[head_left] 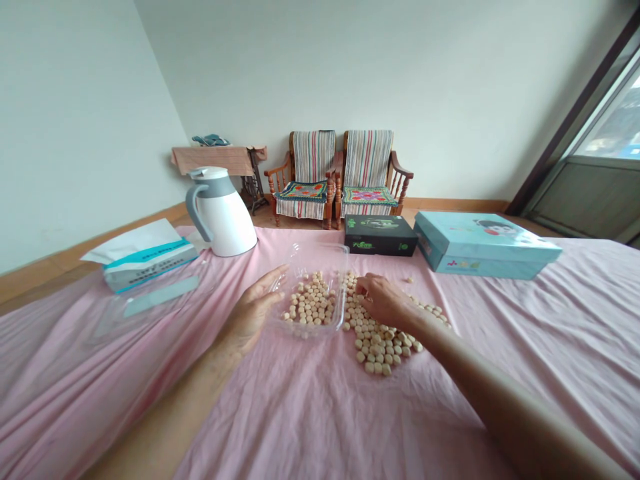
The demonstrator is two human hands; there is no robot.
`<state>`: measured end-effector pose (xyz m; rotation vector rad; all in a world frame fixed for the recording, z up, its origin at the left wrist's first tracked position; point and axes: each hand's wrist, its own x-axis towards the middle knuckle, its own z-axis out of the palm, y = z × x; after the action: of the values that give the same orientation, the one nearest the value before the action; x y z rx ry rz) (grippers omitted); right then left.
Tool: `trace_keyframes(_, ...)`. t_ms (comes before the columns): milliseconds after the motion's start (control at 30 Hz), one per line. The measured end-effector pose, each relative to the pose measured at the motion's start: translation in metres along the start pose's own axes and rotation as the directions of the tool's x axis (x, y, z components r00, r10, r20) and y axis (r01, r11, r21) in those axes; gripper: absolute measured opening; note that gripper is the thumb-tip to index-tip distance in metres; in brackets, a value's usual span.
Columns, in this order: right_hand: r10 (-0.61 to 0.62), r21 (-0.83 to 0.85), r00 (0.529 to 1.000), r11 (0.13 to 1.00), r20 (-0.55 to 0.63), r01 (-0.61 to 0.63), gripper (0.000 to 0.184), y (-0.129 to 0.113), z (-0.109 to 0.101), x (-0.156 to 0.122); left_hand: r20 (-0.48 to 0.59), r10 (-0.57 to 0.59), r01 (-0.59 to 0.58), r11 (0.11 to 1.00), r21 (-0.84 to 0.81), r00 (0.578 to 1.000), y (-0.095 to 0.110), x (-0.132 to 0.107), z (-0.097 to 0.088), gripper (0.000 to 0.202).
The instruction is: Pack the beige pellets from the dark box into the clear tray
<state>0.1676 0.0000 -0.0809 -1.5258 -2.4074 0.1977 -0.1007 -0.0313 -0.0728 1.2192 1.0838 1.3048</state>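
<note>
Pink sheet [300,413] runs under both our hands: left hand [257,310], right hand [385,300]. Two wooden armchairs [370,163], striped covers and patterned seat pads, stand well beyond our grip. Cloth-covered table [213,160] is also well beyond, off to the left. Light-blue box [485,240] sits ahead and right of our right hand. White jug [227,223], grey handle and collar, stands upright past our left hand. Tissue pack [153,257] is further left. Black box [380,235], green print, is straight past our right hand. Clear tray [320,253] sits between our hands; left fingers and thumb are set apart, touching its left side. Can't tell if they clamp it. Small pale pieces: one lot [313,300] in the tray, just right of our left hand; a loose pile [380,343] on the sheet, under and nearer than our right hand. Right fingers curl down at the pile; tips hidden, so can't tell if we're pinching anything.
</note>
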Motion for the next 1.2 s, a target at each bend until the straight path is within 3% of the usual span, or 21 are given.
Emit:
trace_keyframes(167, 0.018, 0.031, 0.997, 0.999, -0.077, -0.016, 0.015, 0.004, 0.003, 0.003, -0.005, 0.01, -0.01, 1.0, 0.01, 1.0, -0.003, 0.001, -0.002, 0.053)
trace_keyframes(267, 0.054, 0.107, 0.969, 0.994, -0.243, -0.029, 0.012, 0.001, -0.01, 0.007, -0.011, 0.012, -0.011, 1.0, 0.017, 1.0, -0.002, 0.0, 0.0, 0.053)
trace_keyframes(367, 0.056, 0.249, 0.927, 0.968, -0.37, 0.041, 0.008, -0.014, -0.029, 0.015, -0.022, 0.0, 0.0, 1.0, 0.018, 1.0, 0.001, -0.001, 0.002, 0.054)
trace_keyframes(500, 0.012, 0.404, 0.919, 0.9, -0.394, 0.162, 0.011, -0.035, -0.044, 0.031, -0.028, -0.013, 0.013, 1.0, 0.009, 1.0, 0.002, -0.001, 0.003, 0.057)
trace_keyframes(567, 0.034, 0.404, 0.913, 0.903, -0.406, 0.146, 0.013, -0.036, -0.044, 0.037, -0.029, -0.007, 0.008, 1.0, 0.016, 1.0, 0.002, -0.001, 0.002, 0.057)
trace_keyframes(667, 0.073, 0.295, 0.929, 0.955, -0.363, 0.04, 0.014, -0.024, -0.036, 0.039, -0.023, 0.0, 0.001, 1.0, 0.029, 1.0, 0.001, -0.001, 0.002, 0.055)
trace_keyframes(800, 0.029, 0.087, 0.985, 0.996, -0.17, -0.015, 0.02, -0.003, -0.016, 0.031, -0.002, 0.02, -0.019, 0.998, 0.056, 1.0, 0.002, -0.001, 0.003, 0.054)
trace_keyframes(933, 0.018, -0.025, 0.999, 0.999, -0.03, -0.019, 0.018, 0.003, 0.003, 0.022, -0.03, 0.149, -0.139, 0.967, 0.212, 0.988, 0.002, -0.001, 0.002, 0.047)
trace_keyframes(1100, 0.024, -0.056, 0.999, 0.998, -0.041, -0.026, 0.021, -0.001, 0.013, 0.016, 0.093, 0.398, -0.389, 0.776, 0.496, 0.913, 0.01, -0.009, 0.003, 0.028)
trace_keyframes(1200, 0.017, -0.072, 0.999, 0.997, -0.046, -0.02, 0.02, -0.003, 0.013, 0.014, 0.191, 0.448, -0.47, 0.672, 0.573, 0.873, 0.014, -0.015, 0.005, 0.028)
